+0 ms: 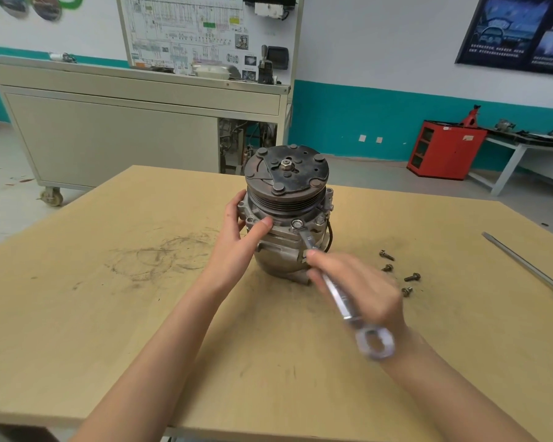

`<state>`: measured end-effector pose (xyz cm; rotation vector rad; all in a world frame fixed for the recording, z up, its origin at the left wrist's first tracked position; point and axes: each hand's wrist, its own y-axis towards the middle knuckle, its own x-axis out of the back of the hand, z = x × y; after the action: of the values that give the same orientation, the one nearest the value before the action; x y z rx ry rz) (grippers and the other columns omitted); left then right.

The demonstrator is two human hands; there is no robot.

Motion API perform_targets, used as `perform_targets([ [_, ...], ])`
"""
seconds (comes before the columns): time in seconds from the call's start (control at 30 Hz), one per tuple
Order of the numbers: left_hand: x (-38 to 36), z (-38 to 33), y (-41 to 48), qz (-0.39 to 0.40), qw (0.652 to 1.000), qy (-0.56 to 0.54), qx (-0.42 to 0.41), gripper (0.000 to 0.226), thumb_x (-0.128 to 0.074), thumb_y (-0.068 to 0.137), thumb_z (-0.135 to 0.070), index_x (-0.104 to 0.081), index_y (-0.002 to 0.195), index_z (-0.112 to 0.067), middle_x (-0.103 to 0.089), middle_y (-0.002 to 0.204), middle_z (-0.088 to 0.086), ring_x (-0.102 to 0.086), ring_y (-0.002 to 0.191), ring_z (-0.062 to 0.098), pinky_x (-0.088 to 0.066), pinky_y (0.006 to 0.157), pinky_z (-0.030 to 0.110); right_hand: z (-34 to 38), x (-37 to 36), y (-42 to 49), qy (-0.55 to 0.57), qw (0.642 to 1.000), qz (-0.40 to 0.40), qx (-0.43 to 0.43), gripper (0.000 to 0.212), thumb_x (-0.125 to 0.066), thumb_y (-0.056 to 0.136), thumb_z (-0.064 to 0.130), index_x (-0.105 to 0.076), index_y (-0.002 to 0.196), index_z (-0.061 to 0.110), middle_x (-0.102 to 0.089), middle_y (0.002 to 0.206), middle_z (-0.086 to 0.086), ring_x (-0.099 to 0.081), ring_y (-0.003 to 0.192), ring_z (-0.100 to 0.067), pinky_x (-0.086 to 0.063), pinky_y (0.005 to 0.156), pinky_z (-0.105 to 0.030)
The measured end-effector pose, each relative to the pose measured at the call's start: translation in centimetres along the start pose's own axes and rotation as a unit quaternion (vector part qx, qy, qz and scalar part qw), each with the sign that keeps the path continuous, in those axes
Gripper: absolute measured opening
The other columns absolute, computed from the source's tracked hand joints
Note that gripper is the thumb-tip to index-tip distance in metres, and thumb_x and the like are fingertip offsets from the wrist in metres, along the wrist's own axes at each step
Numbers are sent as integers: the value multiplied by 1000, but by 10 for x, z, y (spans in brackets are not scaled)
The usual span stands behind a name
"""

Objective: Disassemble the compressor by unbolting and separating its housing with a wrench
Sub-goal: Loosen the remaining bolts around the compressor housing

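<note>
A grey metal compressor (284, 250) stands upright on the wooden table (109, 314), its dark pulley and clutch plate (286, 173) facing up. My left hand (240, 237) grips the housing's left flange, thumb on top of the flange. My right hand (358, 288) holds a silver combination wrench (342, 298) by its shank. The wrench's far end sits on a bolt (297, 223) on the front flange, and its ring end (375, 342) points toward me, blurred.
Several loose bolts (396, 272) lie on the table to the right of the compressor. A long screwdriver (524, 266) with an orange handle lies near the right edge. Behind the table stand a wheeled cabinet (125, 122) and a red tool cart (444, 151).
</note>
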<state>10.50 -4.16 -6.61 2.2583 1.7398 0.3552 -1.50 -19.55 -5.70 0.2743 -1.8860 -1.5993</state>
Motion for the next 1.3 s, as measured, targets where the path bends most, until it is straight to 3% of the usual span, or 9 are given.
perform_targets([
  [0.07,0,1,0,4,1000,-2,6,62,-58,94,-33,-25,146,-35,-48,139,-10,-48,125,3,-43,84,6,-9,4,-1,250,943,-25,-216,17,-55,92,13,-72,93,13,-72,83,-4,-69,78,-18,-54,74,-25],
  [0.13,1,0,0,3,1000,1,6,61,-58,93,-35,-25,145,-37,-48,137,-13,-47,123,-1,-42,81,5,-29,9,7,476,798,-19,-369,25,-49,90,7,-72,91,17,-71,80,-8,-68,76,-25,-56,71,-33],
  [0.27,1,0,0,7,1000,1,10,63,-57,94,-35,-23,148,-35,-47,134,-19,-45,119,-10,-40,79,2,-79,13,39,577,678,93,-446,27,-45,87,7,-73,86,9,-69,74,-13,-66,67,-25,-54,61,-32],
  [0.53,0,1,1,3,1000,-2,12,58,-56,95,-33,-25,143,-41,-46,125,-27,-44,113,-14,-37,82,5,-104,-4,73,530,694,171,-456,28,-48,81,12,-73,70,14,-66,60,-9,-61,55,-20,-51,54,-26],
  [0.67,0,2,3,3,1000,4,11,56,-56,95,-32,-26,141,-41,-46,124,-29,-44,107,-23,-39,76,-2,-94,12,68,533,723,76,-433,30,-49,91,13,-75,77,12,-71,68,-8,-67,64,-20,-54,60,-28],
  [0.8,1,3,2,3,1000,6,11,58,-57,94,-33,-26,143,-39,-48,134,-15,-45,117,-11,-39,77,-1,-62,24,53,359,854,-52,-374,20,-58,89,27,-72,79,18,-73,70,-1,-71,64,-20,-57,62,-25],
  [0.93,0,1,2,0,1000,-4,2,69,-60,86,-42,-26,145,-35,-49,136,-12,-48,123,1,-41,87,11,-22,19,34,26,996,-38,-74,33,-54,96,27,-72,88,1,-71,72,-3,-64,68,-10,-47,71,-4],
  [1.07,-1,3,2,-4,1000,0,-9,60,-57,95,-28,-27,146,-31,-51,134,-11,-49,121,-1,-41,87,10,-6,10,28,-135,978,-10,161,28,-64,90,18,-73,83,-7,-70,70,-11,-68,63,-22,-57,60,-28],
  [1.3,0,3,2,-3,1000,2,-7,60,-57,94,-30,-27,146,-33,-51,136,-7,-49,123,6,-41,92,17,-1,2,15,-182,963,1,197,25,-68,88,19,-73,80,-4,-68,70,-11,-67,65,-25,-55,63,-31],
])
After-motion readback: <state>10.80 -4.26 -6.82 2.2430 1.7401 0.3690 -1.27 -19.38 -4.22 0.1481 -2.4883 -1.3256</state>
